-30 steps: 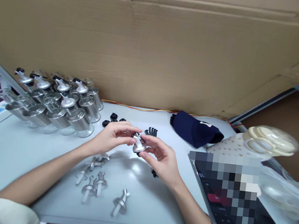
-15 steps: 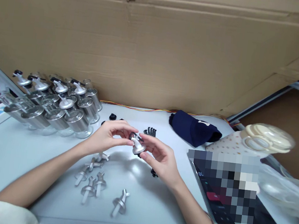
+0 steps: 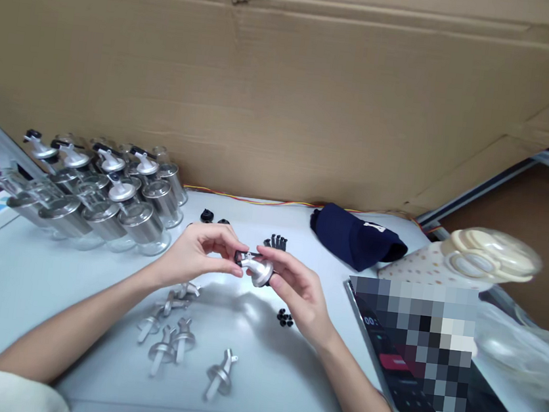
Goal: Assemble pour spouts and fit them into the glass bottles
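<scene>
Between both hands, above the middle of the table, is a silver pour spout (image 3: 260, 271) with a black flip lever and a black stopper base. My left hand (image 3: 204, 251) pinches its black-capped tip between thumb and fingers. At the other end, my right hand (image 3: 298, 295) grips the base and the lever end with thumb and fingers. Several bare silver spouts with white tubes, one of them a loose spout (image 3: 220, 375), lie on the table below. Small black caps (image 3: 285, 317) are grouped just under my right hand, and black levers (image 3: 276, 241) lie in a row behind it.
Glass bottles with steel sleeves (image 3: 104, 220) stand at the left, several topped with spouts. Black stoppers (image 3: 207, 215) lie behind my left hand. A navy cap (image 3: 358, 235), a dotted tumbler (image 3: 427, 256), a partly blurred tablet (image 3: 400, 362) and clear plastic (image 3: 526, 347) are on the right.
The spout has been tilted from roughly upright to nearly lying sideways, its tip toward my left hand and its base toward my right. My right hand has shifted slightly, showing more black caps.
</scene>
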{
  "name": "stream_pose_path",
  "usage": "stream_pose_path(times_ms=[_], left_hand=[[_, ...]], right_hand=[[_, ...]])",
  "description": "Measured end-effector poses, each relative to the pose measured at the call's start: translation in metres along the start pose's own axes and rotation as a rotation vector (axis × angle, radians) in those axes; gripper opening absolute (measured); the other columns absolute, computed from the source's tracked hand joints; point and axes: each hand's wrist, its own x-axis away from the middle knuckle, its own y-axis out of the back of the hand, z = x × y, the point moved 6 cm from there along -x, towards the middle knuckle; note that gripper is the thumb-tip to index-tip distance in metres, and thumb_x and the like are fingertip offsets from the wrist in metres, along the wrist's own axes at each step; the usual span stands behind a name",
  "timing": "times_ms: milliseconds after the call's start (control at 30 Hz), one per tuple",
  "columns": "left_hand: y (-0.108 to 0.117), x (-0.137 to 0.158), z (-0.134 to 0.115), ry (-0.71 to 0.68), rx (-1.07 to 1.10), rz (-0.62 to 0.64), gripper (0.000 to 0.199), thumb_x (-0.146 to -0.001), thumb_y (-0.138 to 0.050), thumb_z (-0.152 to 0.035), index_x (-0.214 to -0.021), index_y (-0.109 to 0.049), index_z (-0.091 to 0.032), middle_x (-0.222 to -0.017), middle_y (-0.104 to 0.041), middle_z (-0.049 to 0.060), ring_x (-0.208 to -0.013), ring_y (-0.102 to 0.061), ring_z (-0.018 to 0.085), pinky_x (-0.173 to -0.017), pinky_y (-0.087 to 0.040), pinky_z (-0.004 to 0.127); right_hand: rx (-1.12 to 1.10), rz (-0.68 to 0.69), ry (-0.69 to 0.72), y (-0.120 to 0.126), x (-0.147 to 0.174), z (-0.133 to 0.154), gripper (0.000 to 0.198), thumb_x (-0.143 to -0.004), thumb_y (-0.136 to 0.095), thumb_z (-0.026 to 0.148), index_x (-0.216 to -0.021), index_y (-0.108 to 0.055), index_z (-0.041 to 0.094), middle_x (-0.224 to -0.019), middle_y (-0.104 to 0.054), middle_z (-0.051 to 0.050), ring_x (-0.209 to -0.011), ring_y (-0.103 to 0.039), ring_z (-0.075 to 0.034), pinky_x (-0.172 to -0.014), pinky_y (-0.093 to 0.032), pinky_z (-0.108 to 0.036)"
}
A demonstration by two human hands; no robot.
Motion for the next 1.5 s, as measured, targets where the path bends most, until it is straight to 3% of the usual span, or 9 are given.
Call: stream_pose_path(times_ms=[200, 567, 767, 933, 1067, 1300, 1500], left_hand=[[-0.004, 0.000, 0.009, 0.147, 0.196, 0.082, 0.021, -0.060, -0.083, -0.016, -0.076, -0.072, -0.011, -0.066, -0.066, 0.003, -0.054, -0.061, 0.010, -0.052, -0.053, 0.020], [-0.005, -0.003, 0.012, 0.186, 0.285, 0.088, 0.021, -0.062, -0.083, -0.021, -0.078, -0.072, -0.013, -0.066, -0.068, 0.003, -0.052, -0.061, 0.010, -0.051, -0.054, 0.022], [-0.002, -0.003, 0.016, 0.162, 0.264, 0.035, 0.026, -0.059, -0.085, -0.023, -0.078, -0.071, -0.013, -0.067, -0.068, 0.003, -0.050, -0.060, 0.009, -0.049, -0.054, 0.020], [-0.003, 0.000, 0.008, 0.046, 0.128, -0.043, 0.025, -0.059, -0.084, -0.017, -0.079, -0.071, -0.013, -0.072, -0.068, 0.003, -0.062, -0.065, 0.011, -0.057, -0.057, 0.020], [-0.005, 0.005, -0.007, -0.132, -0.081, -0.098, 0.023, -0.065, -0.079, -0.013, -0.087, -0.073, -0.014, -0.076, -0.069, 0.004, -0.068, -0.066, 0.012, -0.064, -0.060, 0.022], [-0.009, 0.013, -0.026, -0.412, -0.345, -0.187, 0.018, -0.072, -0.075, -0.011, -0.089, -0.073, -0.016, -0.080, -0.073, 0.005, -0.066, -0.067, 0.012, -0.060, -0.060, 0.020], [-0.012, 0.013, -0.018, -0.400, -0.315, -0.210, 0.017, -0.073, -0.074, -0.017, -0.090, -0.075, -0.017, -0.083, -0.074, 0.006, -0.070, -0.069, 0.014, -0.062, -0.061, 0.022]], right_hand=[[-0.036, 0.042, -0.028, 0.000, 0.002, -0.006, 0.031, -0.089, -0.058, 0.038, -0.119, -0.063, 0.029, -0.110, -0.066, -0.006, -0.097, -0.063, -0.019, -0.086, -0.051, -0.034], [0.079, 0.041, 0.042, 0.000, 0.001, 0.001, 0.033, -0.090, -0.053, 0.042, -0.118, -0.064, 0.029, -0.104, -0.062, -0.007, -0.094, -0.058, -0.021, -0.084, -0.048, -0.037], [0.021, 0.015, 0.046, 0.000, 0.000, 0.001, 0.031, -0.090, -0.055, 0.040, -0.119, -0.063, 0.032, -0.105, -0.063, -0.005, -0.096, -0.059, -0.019, -0.084, -0.048, -0.034], [-0.002, -0.023, 0.046, 0.002, 0.001, -0.002, 0.031, -0.091, -0.055, 0.036, -0.122, -0.061, 0.033, -0.107, -0.062, -0.005, -0.094, -0.059, -0.018, -0.085, -0.048, -0.033], [-0.013, -0.049, 0.063, 0.003, 0.001, -0.002, 0.030, -0.091, -0.055, 0.035, -0.120, -0.061, 0.031, -0.104, -0.062, -0.004, -0.089, -0.059, -0.016, -0.083, -0.049, -0.033], [0.001, -0.063, 0.058, 0.003, 0.000, -0.004, 0.032, -0.090, -0.055, 0.037, -0.121, -0.060, 0.029, -0.104, -0.062, -0.006, -0.082, -0.060, -0.017, -0.082, -0.050, -0.038], [0.025, -0.051, 0.068, 0.003, 0.001, -0.004, 0.036, -0.090, -0.054, 0.039, -0.124, -0.057, 0.028, -0.103, -0.060, -0.007, -0.080, -0.060, -0.018, -0.083, -0.051, -0.040]])
